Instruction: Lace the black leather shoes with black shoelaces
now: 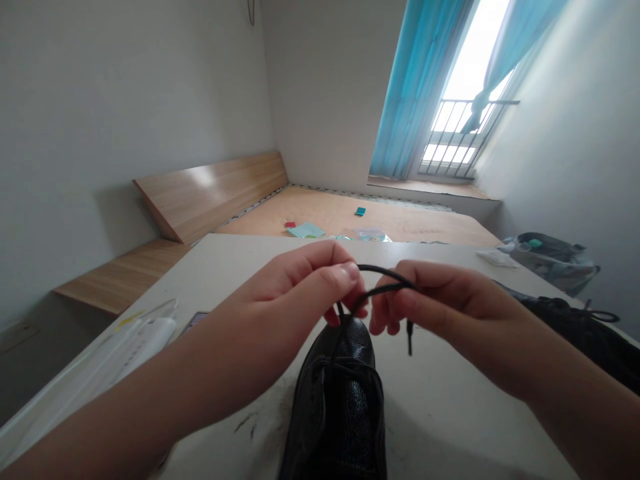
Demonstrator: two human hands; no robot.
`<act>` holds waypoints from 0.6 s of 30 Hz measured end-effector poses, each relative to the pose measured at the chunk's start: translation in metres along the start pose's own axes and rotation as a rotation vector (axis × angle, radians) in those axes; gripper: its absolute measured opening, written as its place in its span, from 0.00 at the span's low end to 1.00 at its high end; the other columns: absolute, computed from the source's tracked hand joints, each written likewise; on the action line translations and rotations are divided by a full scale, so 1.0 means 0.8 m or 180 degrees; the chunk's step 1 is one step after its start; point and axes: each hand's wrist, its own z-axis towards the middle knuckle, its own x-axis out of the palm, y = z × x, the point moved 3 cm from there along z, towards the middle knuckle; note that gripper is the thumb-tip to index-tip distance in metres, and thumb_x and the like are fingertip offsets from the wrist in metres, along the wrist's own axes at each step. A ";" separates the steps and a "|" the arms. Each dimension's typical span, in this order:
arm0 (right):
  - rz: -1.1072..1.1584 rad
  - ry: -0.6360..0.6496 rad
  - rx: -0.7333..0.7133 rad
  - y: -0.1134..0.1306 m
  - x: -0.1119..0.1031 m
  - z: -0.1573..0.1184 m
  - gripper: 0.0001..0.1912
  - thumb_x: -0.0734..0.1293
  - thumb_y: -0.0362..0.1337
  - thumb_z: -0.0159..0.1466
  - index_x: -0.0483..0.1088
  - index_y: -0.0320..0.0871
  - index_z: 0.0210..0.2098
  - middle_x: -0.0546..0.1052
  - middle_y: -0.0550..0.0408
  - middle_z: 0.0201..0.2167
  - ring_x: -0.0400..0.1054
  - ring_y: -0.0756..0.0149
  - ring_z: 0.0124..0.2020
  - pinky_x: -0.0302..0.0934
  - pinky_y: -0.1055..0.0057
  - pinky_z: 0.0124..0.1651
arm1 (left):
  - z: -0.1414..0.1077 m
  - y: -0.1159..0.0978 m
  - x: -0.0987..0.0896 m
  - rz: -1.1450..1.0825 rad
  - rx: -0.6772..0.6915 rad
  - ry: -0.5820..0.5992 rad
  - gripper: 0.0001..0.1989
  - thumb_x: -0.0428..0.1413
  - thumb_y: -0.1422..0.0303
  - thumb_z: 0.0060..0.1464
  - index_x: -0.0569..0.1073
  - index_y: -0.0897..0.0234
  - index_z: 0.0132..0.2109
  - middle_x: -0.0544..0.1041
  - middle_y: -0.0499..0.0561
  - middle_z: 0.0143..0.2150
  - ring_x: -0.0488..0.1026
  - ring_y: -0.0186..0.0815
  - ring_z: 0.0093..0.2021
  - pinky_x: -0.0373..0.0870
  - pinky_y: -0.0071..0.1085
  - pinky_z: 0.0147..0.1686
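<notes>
both hands are up over the shoe, right in the middle of the action! the left hand (300, 287) is closed, its thumb pressed down against the curled fingers (345, 275), pinching the black lace (385, 272) just above the shoe's opening. no gap to speak of in that pinch. over to the right hand (450, 300), and its fingers (395, 297) are curled in tight too, gripping the same lace, which runs across the small space between the two hands in a thin arc. the hands are close together but not touching, as far as this view shows. a short end of lace with a stiff tip (410, 339) dangles just below the right hand.

the black leather shoe (337, 400) sits on the white tabletop (440, 427), toe toward the person, right under the hands, with the lace threaded through its top. off to the right, a second black shoe (575, 340) lies near the table's edge, its own lace (600, 315) loose on top. on the left side of the tabletop there's a long white plastic object (135, 347). beyond the table, a wooden bed base (350, 213) holds a teal square (361, 211) and a pale blue booklet (306, 231), with a blue curtain (413, 93) by the window.
</notes>
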 end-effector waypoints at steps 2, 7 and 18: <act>0.0189 -0.0123 -0.0095 0.001 -0.012 0.001 0.16 0.65 0.47 0.68 0.76 0.45 0.30 0.77 0.58 0.29 0.71 0.70 0.33 0.65 0.76 0.39 | 0.001 -0.001 -0.006 -0.0096 0.0016 -0.0159 0.13 0.49 0.63 0.62 0.73 0.61 0.32 0.76 0.45 0.38 0.72 0.33 0.45 0.69 0.28 0.48; 0.0633 -0.0528 -0.0002 -0.005 -0.041 0.009 0.15 0.68 0.47 0.64 0.78 0.46 0.27 0.79 0.57 0.35 0.71 0.71 0.37 0.67 0.81 0.36 | 0.004 -0.014 -0.023 -0.1136 -0.0027 -0.0023 0.20 0.42 0.64 0.64 0.59 0.62 0.23 0.59 0.42 0.18 0.66 0.27 0.22 0.73 0.28 0.32; 0.1817 0.0378 0.0784 -0.037 -0.048 -0.010 0.13 0.68 0.43 0.65 0.76 0.44 0.28 0.68 0.62 0.19 0.57 0.80 0.16 0.65 0.80 0.27 | -0.024 -0.024 -0.062 0.2450 -0.0335 -0.0088 0.20 0.48 0.51 0.60 0.75 0.56 0.31 0.65 0.43 0.20 0.62 0.29 0.22 0.58 0.24 0.20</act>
